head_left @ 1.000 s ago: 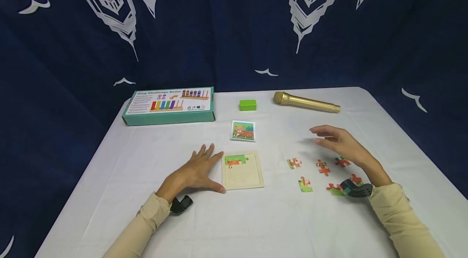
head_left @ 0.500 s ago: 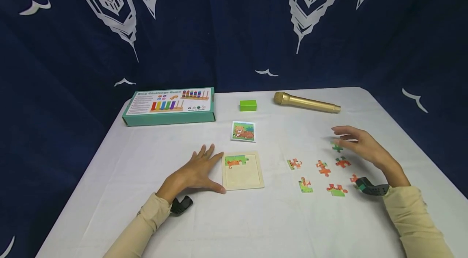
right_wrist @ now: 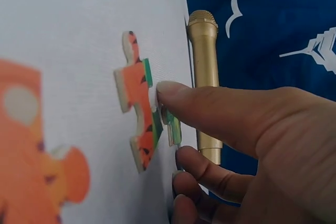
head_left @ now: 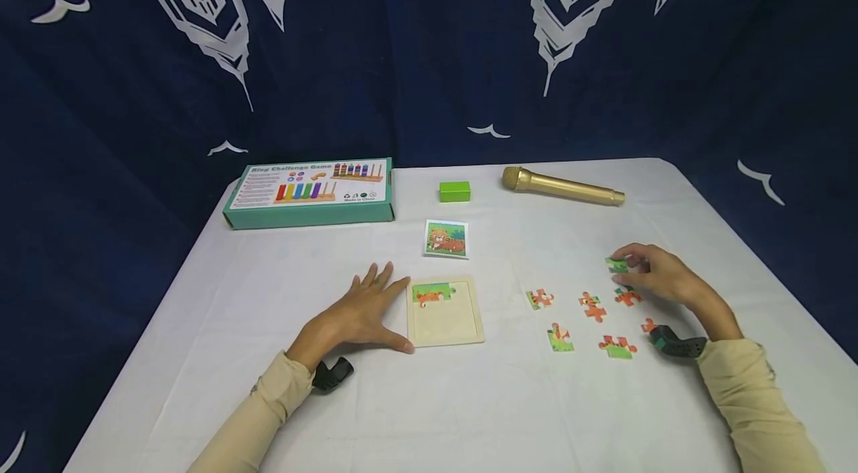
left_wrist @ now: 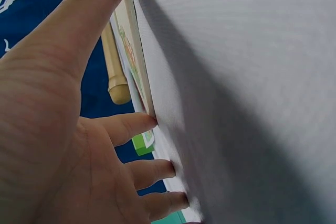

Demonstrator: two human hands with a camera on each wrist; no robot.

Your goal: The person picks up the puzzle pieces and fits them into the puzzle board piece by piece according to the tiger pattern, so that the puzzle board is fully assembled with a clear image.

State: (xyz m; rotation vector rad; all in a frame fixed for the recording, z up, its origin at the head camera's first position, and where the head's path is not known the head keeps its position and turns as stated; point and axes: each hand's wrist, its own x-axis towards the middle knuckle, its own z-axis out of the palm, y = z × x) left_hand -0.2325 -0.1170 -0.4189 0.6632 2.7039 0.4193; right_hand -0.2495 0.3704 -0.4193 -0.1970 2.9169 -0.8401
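1. Between 2 and 3 o'clock from the square pale wooden tray point(head_left: 449, 328), the right hand point(head_left: 660, 278) partly covers a small green puzzle piece point(head_left: 613, 264); its fingers curl around the piece, but whether they clamp it I cannot tell.
2. A black wrist device point(head_left: 678, 343) hides part of an orange puzzle piece point(head_left: 648, 325).
3. Only the right wrist view shows the pale side of a black-striped orange piece point(right_wrist: 135, 85).
4. The left hand point(head_left: 351, 315), fingers spread apart, touches the tray's 9 o'clock edge.
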